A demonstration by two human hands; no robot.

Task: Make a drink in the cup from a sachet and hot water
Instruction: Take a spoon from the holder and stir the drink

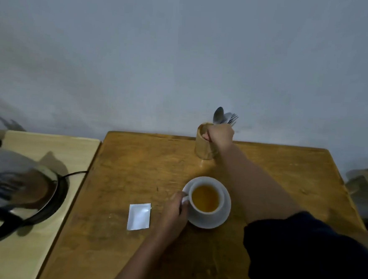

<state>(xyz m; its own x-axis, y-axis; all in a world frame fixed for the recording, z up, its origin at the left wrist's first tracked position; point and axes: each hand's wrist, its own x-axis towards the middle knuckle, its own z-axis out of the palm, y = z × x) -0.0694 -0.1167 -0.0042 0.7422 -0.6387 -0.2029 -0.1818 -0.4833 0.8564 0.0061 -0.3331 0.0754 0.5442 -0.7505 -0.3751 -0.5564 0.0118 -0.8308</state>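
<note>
A white cup [205, 212] full of amber liquid stands on a white saucer [221, 220] on the brown wooden table [138, 158]. My left hand [173, 215] pinches the cup's handle on its left side. My right hand [220, 134] reaches to the back of the table and is closed around the cutlery [222, 117], spoons and forks, that stands in a wooden holder [204, 149]. A flat white sachet [139, 216] lies on the table left of my left hand. A steel kettle [12, 184] sits on its black base at the far left.
The kettle stands on a separate lighter table [47, 147] butted against the brown one, with its black cord [76, 173] running toward the gap. A grey wall rises right behind both tables. A dim bundle [364, 191] sits beyond the right edge.
</note>
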